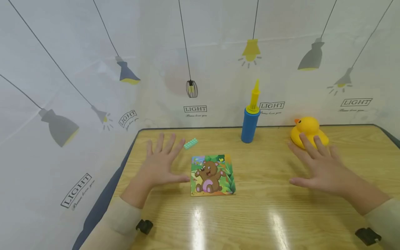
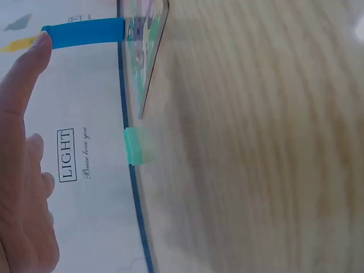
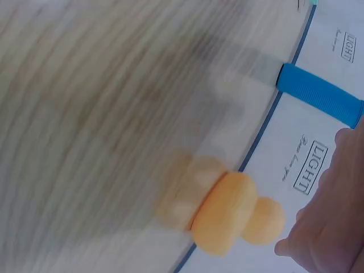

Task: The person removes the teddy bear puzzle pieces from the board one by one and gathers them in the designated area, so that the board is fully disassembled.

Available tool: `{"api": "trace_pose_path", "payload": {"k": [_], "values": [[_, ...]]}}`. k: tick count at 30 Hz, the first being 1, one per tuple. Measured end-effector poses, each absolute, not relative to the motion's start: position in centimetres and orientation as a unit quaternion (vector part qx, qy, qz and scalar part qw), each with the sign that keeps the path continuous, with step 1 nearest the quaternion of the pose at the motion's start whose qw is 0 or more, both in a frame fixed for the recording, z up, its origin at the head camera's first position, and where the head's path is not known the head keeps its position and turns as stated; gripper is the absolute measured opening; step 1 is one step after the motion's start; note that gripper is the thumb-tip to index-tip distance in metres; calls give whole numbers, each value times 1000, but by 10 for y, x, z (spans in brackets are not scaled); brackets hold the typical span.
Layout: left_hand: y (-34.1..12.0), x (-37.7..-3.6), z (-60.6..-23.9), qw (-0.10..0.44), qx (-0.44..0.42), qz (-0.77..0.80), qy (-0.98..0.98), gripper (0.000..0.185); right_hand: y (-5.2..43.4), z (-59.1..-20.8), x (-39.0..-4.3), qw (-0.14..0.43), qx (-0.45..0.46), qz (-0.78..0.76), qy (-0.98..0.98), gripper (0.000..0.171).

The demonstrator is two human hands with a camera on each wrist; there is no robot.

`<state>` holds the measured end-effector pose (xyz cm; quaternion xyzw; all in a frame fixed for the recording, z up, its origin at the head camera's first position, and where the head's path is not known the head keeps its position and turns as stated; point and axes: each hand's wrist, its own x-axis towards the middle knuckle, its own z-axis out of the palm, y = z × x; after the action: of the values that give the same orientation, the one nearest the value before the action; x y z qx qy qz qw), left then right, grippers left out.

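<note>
My left hand (image 1: 160, 163) hovers flat over the wooden table (image 1: 265, 215), fingers spread, holding nothing. Just right of it lies a square bear picture puzzle (image 1: 212, 175). A small green toy brick (image 1: 190, 143) lies beyond its fingertips, also seen as the green brick (image 2: 132, 145) in the left wrist view. My right hand (image 1: 318, 165) is spread open too, its fingertips just in front of a yellow rubber duck (image 1: 307, 131). The duck (image 3: 233, 213) shows blurred in the right wrist view.
A blue hand pump with a yellow nozzle (image 1: 251, 116) stands upright at the table's back edge, between the hands. A white curtain printed with lamps (image 1: 78, 86) encloses the back and left. Wrist camera mounts (image 1: 144, 226) sit on both sleeves.
</note>
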<state>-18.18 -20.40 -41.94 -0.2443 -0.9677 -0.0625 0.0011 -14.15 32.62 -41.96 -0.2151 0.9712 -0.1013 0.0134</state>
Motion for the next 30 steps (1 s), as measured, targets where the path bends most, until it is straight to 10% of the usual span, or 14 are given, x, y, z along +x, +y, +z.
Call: {"api": "trace_pose_path", "payload": {"k": [19,30], "values": [[-179,-169,-494,-80,-231,-206,-948,149,201,-459,-152,21,-230,-353,907,67],[-176,-173,-498,-69,-237,-177,-953,154,148,-495,-168,-50,-159,-287,943,72]]}}
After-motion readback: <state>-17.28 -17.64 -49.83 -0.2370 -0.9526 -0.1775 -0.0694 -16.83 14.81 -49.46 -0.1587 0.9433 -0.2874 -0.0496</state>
